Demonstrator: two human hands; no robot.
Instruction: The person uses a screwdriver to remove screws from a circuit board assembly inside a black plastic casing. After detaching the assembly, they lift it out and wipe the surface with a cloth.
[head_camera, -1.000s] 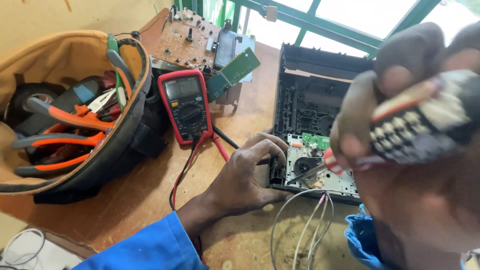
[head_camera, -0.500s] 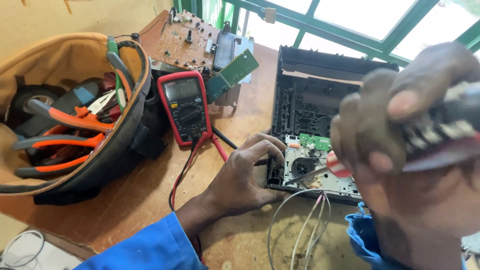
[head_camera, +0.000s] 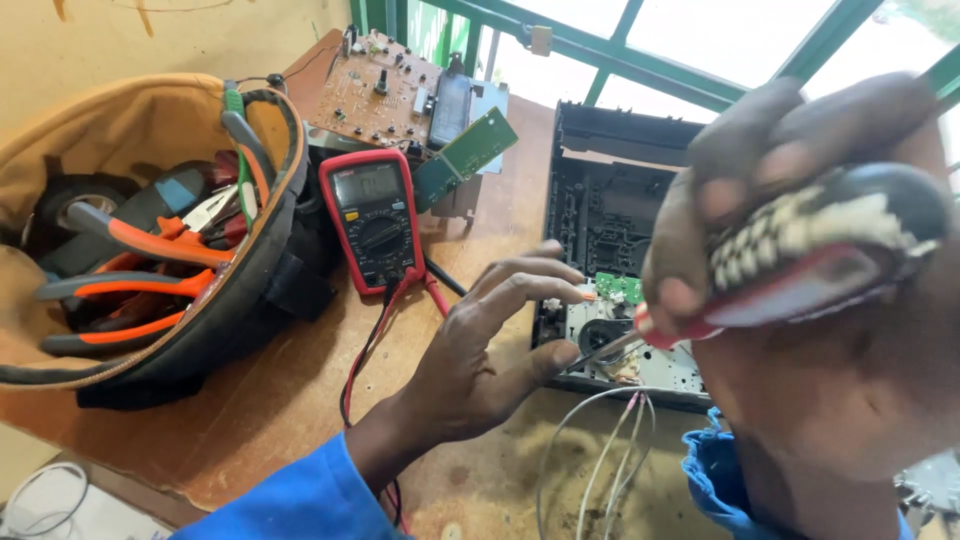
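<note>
Currently the screwdriver (head_camera: 800, 270) tip is sitting down in the small mechanism board (head_camera: 625, 345) at the front edge of the open black chassis (head_camera: 610, 200), on the wooden bench (head_camera: 300, 400). Right hand (head_camera: 800, 300) is gripping the driver's handle closed, close to the camera and blurred. Left hand (head_camera: 490, 350) is resting open, fingers spread, thumb steadying the shaft near the tip. Cover is already off; board is still seated, so fastener work looks unfinished. Red multimeter (head_camera: 375, 215), loose circuit boards (head_camera: 400, 95) and tool bag (head_camera: 150, 230) are lying left, white wires (head_camera: 610, 450) trailing below.
</note>
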